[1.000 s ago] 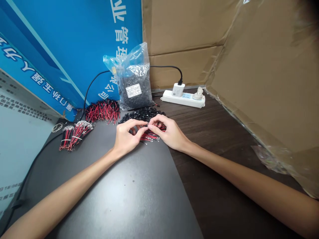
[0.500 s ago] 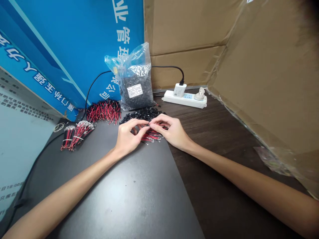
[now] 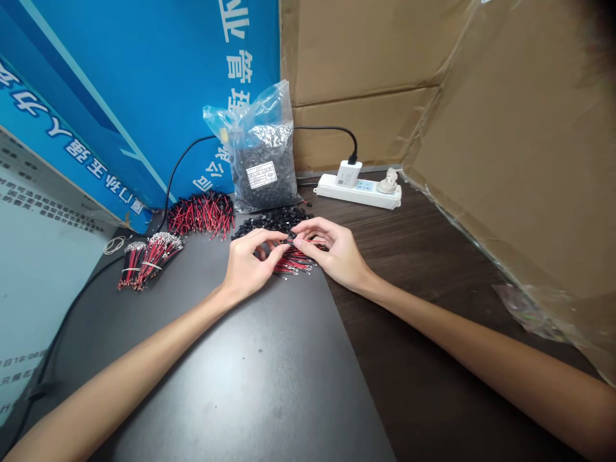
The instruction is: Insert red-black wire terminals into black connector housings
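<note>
- We mark a small black piece (image 3: 289, 241) between the two hands, above the near edge of the loose pile; too small to tell details.
- Left hand (image 3: 248, 260): thumb and index tips clamped on the black piece.
- Right hand (image 3: 337, 258): thumb and index tips close together at the piece's right side; we can't tell whether they clamp a wire.
- Under the fingertips we see loose red and black wires (image 3: 294, 263), silvery ends pointing near.
- Just beyond, a heap of black connectors (image 3: 276, 219).
- Far side: upright clear plastic bag (image 3: 264, 144), full of dark bits, white label (image 3: 261, 174) on front.
- Left of the bag, a pile of red-black wires with black ends (image 3: 205, 213); nearer and further left, two banded wire bundles (image 3: 153, 260).
- Far right: white power strip (image 3: 359, 192) with a white charger (image 3: 348, 174) plugged in.
- Grey mat (image 3: 250, 385) below; we log cardboard (image 3: 360, 51) far and right, blue board (image 3: 144, 77) far left.
</note>
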A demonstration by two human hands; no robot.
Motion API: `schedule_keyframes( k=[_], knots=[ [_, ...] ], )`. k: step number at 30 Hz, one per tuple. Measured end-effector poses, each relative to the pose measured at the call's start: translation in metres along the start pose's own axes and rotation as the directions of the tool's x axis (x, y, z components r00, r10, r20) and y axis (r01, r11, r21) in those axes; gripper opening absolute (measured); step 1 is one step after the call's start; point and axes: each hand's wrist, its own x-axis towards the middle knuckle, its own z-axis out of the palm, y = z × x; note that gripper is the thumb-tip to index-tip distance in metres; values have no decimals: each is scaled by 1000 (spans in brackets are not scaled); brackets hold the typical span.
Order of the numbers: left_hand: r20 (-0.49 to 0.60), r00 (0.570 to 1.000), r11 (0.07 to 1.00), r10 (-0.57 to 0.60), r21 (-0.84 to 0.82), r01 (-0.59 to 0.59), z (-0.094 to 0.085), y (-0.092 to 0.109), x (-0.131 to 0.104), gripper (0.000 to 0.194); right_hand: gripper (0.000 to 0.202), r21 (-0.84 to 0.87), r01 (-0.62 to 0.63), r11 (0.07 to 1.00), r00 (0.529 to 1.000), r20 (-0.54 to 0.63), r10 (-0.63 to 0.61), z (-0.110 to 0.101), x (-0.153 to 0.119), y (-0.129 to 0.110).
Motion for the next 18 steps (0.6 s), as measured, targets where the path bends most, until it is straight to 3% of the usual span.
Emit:
schedule_keyframes(
  k=[18],
  knots=[
    [0, 1000, 1000, 20, 16, -20, -3, 0, -1, 7, 32, 39, -80, 996, 997, 12, 80, -3, 1, -1]
  ],
)
